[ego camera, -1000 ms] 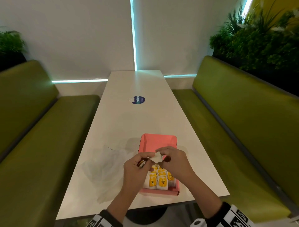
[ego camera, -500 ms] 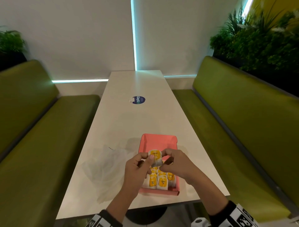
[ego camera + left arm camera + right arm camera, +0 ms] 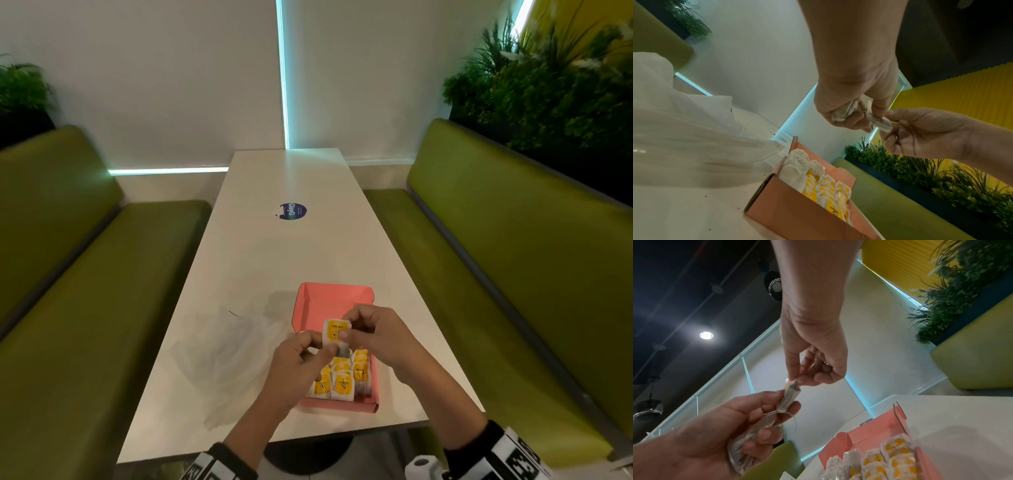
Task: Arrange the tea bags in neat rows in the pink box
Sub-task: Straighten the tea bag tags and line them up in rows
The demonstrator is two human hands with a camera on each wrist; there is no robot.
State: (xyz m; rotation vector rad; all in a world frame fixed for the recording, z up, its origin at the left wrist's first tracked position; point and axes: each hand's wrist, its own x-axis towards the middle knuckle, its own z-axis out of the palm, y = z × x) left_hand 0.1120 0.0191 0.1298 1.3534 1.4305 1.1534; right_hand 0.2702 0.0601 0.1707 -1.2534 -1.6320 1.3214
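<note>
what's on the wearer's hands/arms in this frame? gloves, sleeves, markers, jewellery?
No gloves: left hand and right hand are bare, forearms uncovered. Each wrist carries a black band with white panels printed in black square fiducial-style patterns: left wristband, right wristband. A white cylindrical part sits beside the right band. The left wrist view shows what looks like a thin ring on a right-hand finger.

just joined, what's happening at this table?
A person is packing tea bags into a pink box on a white table. Both the left hand and the right hand pinch one tea bag above the box. The box's near end already holds rows of bags; the far end is bare. A clear plastic bag lies beside it.
</note>
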